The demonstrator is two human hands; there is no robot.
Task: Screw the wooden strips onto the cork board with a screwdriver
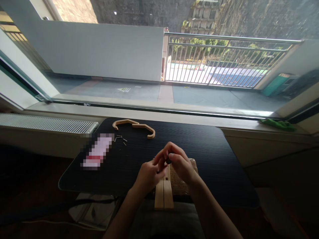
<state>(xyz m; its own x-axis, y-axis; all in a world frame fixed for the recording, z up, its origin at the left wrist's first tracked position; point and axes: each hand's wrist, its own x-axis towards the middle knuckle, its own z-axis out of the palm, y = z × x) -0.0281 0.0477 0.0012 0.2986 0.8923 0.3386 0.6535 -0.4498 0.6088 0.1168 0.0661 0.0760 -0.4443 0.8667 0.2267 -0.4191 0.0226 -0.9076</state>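
My left hand (pixel 149 173) and my right hand (pixel 179 165) meet over the near edge of a black table (pixel 214 156). Both have fingers pinched together around a small dark part (pixel 168 161) that I cannot make out. Under them lie two pale wooden slats (pixel 163 194) side by side, sticking out over the table edge toward me. A brownish rough-looking piece (pixel 178 184) lies beside the slats under my right wrist. Two curved wooden pieces (pixel 134 126) rest at the table's far side.
A few small metal screws (pixel 121 138) lie near a blurred pink and white item (pixel 98 152) on the left. Behind the table run a radiator (pixel 45 123), a windowsill with a green cloth (pixel 279 124), and a large window onto a balcony.
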